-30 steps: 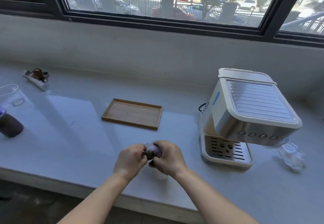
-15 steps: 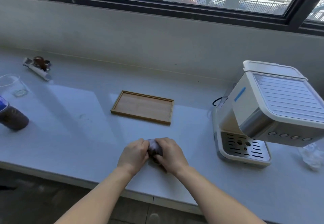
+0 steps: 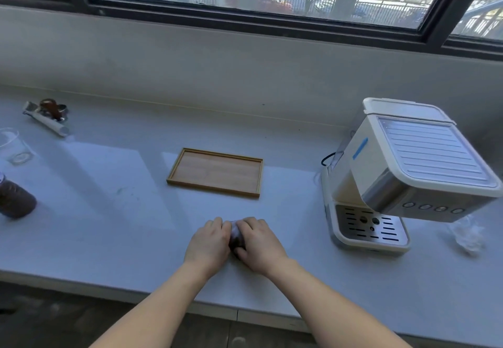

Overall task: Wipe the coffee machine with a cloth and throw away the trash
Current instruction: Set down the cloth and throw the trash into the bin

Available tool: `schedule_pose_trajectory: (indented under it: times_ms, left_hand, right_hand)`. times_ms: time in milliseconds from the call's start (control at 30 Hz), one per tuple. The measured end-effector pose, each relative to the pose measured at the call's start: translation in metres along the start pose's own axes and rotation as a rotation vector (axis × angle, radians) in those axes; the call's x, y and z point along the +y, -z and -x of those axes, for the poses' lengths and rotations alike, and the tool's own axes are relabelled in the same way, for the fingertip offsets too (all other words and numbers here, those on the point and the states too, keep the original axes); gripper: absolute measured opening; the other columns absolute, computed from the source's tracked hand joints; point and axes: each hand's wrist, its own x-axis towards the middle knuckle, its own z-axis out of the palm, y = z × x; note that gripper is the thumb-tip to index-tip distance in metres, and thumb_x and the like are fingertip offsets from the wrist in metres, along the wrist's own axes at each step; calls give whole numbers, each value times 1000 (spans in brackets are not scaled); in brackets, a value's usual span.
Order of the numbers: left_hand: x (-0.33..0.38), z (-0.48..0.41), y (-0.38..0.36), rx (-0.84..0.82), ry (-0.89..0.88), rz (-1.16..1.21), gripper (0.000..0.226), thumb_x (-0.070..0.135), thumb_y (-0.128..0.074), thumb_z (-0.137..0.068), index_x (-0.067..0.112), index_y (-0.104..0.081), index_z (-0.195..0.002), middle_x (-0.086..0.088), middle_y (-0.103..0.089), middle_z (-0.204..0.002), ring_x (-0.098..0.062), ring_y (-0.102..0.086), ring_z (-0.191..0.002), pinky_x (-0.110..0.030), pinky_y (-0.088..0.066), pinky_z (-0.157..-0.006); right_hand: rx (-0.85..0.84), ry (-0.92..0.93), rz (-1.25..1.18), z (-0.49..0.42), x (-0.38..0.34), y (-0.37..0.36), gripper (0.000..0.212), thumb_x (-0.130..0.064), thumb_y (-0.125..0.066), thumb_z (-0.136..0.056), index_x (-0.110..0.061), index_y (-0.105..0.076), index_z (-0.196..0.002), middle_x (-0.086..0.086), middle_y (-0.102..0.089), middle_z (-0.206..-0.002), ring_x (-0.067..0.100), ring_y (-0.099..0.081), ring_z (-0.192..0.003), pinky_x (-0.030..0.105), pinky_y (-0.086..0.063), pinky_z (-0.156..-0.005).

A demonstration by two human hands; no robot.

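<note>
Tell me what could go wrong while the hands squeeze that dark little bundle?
The left hand and right hand both grip the dark bundle near the front edge of the counter, so it might slip to the floor. The crumpled clear plastic lies beside the coffee machine and is see-through, so it may get missed as trash.

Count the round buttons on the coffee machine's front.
4 buttons, side by side in one row along the silver front of the coffee machine, above the drip tray. None appears hidden.
</note>
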Motion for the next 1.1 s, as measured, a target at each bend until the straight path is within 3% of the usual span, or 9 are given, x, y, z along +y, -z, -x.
schedule_pose_trajectory:
  times_ms: [233, 433, 600, 767, 967, 1100]
  left_hand:
    - [8, 2, 22, -20, -5, -160, 15, 19, -46, -82, 20, -47, -97, -3, -51, -100, -27, -51, -89, -36, -29, -68]
    - [32, -4, 38, 44, -80, -146, 13, 16, -49, -78, 19, -49, -91, -4, -52, -92, -27, -50, -81, -35, -29, -65]
    - [66, -7, 37, 65, -186, -164, 21, 36, -58, -79, 18, -50, -86, -3, -51, -88, -28, -52, -80, -38, -35, -67]
    - [110, -4, 33, 47, -313, -158, 14, 19, -53, -75, 18, -46, -87, -5, -50, -89, -30, -50, -80, -38, -28, -65]
    - [172, 7, 34, 72, -434, -178, 18, 15, -52, -72, 19, -37, -80, -3, -44, -82, -28, -43, -73, -37, -29, -64]
    - [226, 18, 28, 74, -478, -174, 16, 15, -52, -69, 17, -45, -82, -5, -51, -85, -30, -49, -77, -37, -29, -65]
  right_hand:
    - [25, -61, 33, 13, -2, 23, 49, -31, -55, -87, -13, -48, -132, 8, -50, -136, 30, -44, -120, 41, -41, -100]
    - [102, -104, 85, 37, 7, 49, 39, -28, -50, -94, -12, -50, -129, 9, -52, -130, 32, -45, -116, 44, -45, -92]
    - [137, -178, 136, 71, 24, 64, 44, -36, -54, -95, -13, -48, -131, 8, -52, -130, 31, -46, -119, 45, -46, -94]
    - [183, -284, 108, 116, 47, 74, 45, -38, -55, -95, -13, -48, -132, 7, -54, -130, 29, -46, -122, 44, -45, -98]
    - [228, -384, 135, 177, 82, 87, 48, -41, -53, -95, -15, -47, -135, 5, -54, -132, 28, -46, -120, 41, -45, -94]
    - [251, -456, 132, 222, 110, 99, 46, -41, -53, -94, -15, -49, -131, 7, -55, -129, 30, -48, -118, 44, -45, -95]
